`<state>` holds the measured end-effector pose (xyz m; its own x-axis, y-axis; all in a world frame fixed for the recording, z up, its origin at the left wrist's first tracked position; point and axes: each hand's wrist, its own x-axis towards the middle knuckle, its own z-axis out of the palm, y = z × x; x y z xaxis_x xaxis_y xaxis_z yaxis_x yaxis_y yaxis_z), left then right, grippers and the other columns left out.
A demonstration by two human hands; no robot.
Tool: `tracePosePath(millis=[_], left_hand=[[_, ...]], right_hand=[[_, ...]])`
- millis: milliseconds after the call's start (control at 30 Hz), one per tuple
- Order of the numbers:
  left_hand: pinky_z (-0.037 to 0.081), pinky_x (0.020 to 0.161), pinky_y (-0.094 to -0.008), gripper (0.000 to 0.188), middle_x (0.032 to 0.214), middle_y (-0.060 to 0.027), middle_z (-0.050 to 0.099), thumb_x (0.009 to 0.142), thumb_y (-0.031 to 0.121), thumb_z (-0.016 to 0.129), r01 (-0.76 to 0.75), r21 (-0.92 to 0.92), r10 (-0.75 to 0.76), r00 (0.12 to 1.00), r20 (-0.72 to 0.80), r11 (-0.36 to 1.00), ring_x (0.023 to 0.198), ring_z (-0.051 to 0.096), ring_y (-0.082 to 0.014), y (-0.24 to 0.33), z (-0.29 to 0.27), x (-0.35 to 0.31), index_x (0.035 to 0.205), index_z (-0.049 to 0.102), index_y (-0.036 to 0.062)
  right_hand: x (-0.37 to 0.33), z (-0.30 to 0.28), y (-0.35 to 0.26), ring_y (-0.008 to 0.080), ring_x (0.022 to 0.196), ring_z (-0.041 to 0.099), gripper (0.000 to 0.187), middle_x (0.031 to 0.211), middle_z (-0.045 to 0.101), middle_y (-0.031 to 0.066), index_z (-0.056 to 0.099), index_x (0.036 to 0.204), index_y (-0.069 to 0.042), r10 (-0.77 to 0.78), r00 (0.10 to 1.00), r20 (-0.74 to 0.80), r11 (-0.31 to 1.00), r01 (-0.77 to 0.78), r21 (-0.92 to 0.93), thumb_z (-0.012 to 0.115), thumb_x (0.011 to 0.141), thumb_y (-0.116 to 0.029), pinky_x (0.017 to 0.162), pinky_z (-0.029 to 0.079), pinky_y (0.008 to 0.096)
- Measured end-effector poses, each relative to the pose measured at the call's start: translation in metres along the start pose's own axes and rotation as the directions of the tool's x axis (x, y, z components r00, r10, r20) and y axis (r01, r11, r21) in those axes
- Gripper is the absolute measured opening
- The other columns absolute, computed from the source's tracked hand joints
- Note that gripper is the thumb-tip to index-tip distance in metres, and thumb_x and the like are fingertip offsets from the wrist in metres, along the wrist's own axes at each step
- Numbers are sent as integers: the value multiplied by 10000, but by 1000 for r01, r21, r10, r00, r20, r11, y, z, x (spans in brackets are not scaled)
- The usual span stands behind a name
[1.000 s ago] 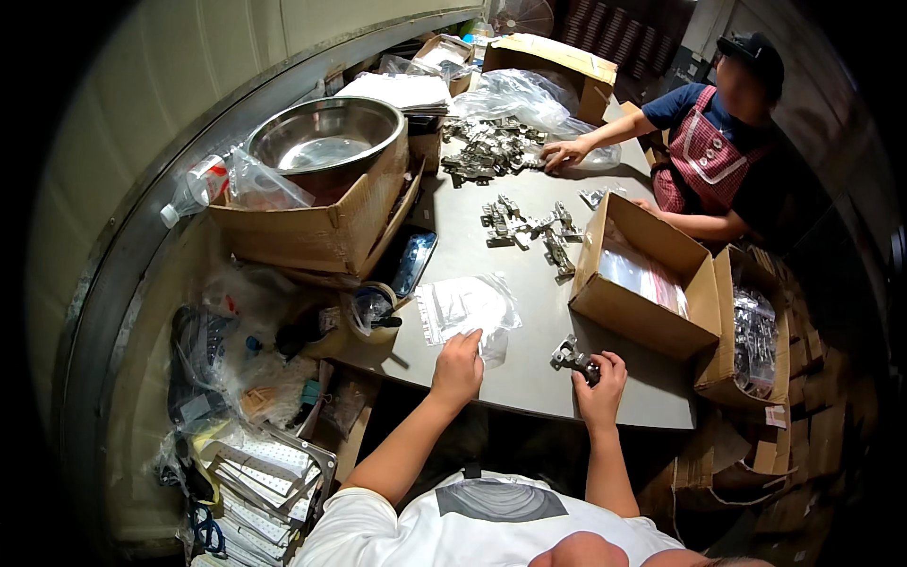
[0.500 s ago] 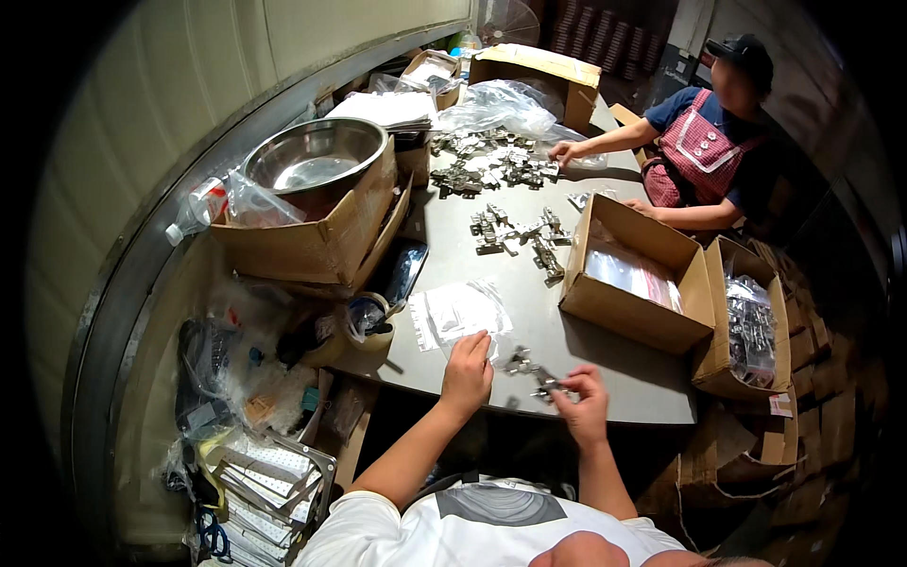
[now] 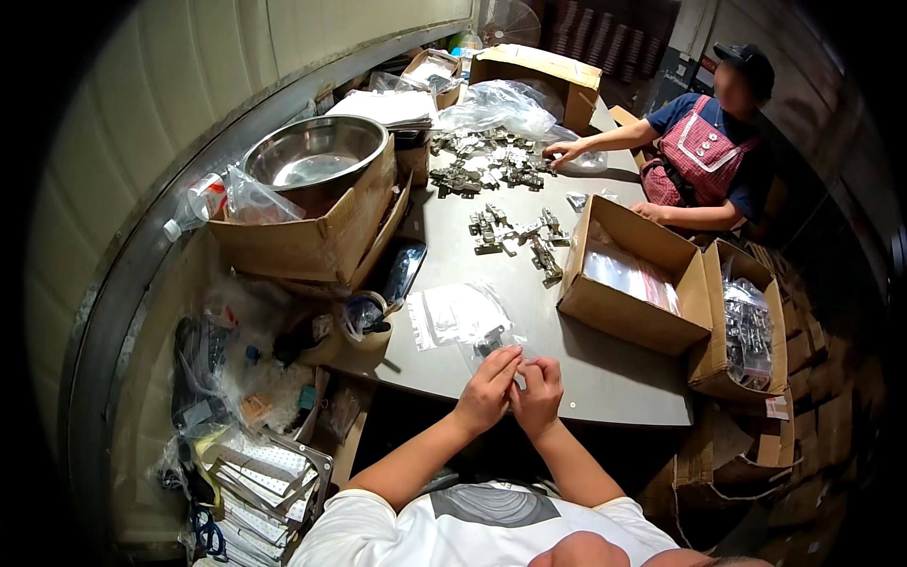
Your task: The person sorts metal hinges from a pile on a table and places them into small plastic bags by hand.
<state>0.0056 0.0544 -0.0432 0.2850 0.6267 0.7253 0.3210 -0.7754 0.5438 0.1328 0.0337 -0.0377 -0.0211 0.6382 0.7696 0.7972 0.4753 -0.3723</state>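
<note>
— Where was the clear bag (image 3: pixel 472 355)?
— It lay near the front edge of the grey table (image 3: pixel 624 389), at my fingertips. A dark metal piece (image 3: pixel 489 342) showed there; whether inside the film or under it, I could not tell.
— And how were your hands?
— My left hand (image 3: pixel 485 389) and my right hand (image 3: pixel 537 392) were together, touching or almost touching, with the fingers bent. My forearms (image 3: pixel 420 460) came up from both sides and met like a wedge. The fingers were at the bag, but were they clamped on it? I could not tell, because my knuckles hid this.
— What was around?
— Just beyond the bag lay some flat packets (image 3: pixel 442 314), and farther away loose metal hinges (image 3: pixel 542 253) before a bigger heap (image 3: pixel 496 163). A co-worker's hand (image 3: pixel 567 151) was at the right side of it.
— Did something stand in the way?
— On the right, an open carton (image 3: pixel 624 319) blocked the side. On the left, there were a phone (image 3: pixel 405 269) and a tape roll (image 3: pixel 374 337).
</note>
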Motion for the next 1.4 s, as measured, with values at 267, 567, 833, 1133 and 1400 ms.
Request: tracePosePath(millis=[267,567,833,1133,1400], left_hand=[[484,943,-407,442,1212,-184,585,732,-67,616,228,56,-231,971,67,972,1089,580,-347,-13,-26,-9,1172,588,-47],[507,888,-387,149,1123,-150,636,778,7,611,228,92,-236,967,98,969,1033,614,-320,-22,-12,-15,922,649,7],[501,904,-382,186,1139,-170,633,763,-37,587,241,116,-250,966,63,963,1025,612,-329,-22,-7,-11,935,657,-21],[491,930,-395,312,1158,-188,629,750,-67,583,243,124,-254,964,77,962,1064,600,-347,-23,-11,-10,1052,655,-42],[500,897,-385,407,1161,-172,624,702,-96,552,328,9,-327,939,106,945,1051,603,-340,-11,-21,-9,1086,657,-12]], right_hand=[[70,-6,42,354,941,572,522,1050,559,164,620,1020,-74,207,627,751,908,-409,92,865,614,-294,826,499,385],[150,104,129,389,979,629,214,1363,415,161,706,1025,-33,487,704,518,676,71,-733,575,866,-89,787,546,506],[132,43,113,330,840,644,204,1181,538,234,714,900,-14,266,707,655,963,-162,-217,668,723,-101,798,520,404],[17,-73,48,285,904,587,255,1224,456,155,688,955,-45,108,844,525,988,-34,-148,728,717,36,755,518,337],[-12,-113,37,196,884,527,63,1071,425,111,611,902,-25,165,860,483,923,-307,232,592,867,24,686,474,294]])
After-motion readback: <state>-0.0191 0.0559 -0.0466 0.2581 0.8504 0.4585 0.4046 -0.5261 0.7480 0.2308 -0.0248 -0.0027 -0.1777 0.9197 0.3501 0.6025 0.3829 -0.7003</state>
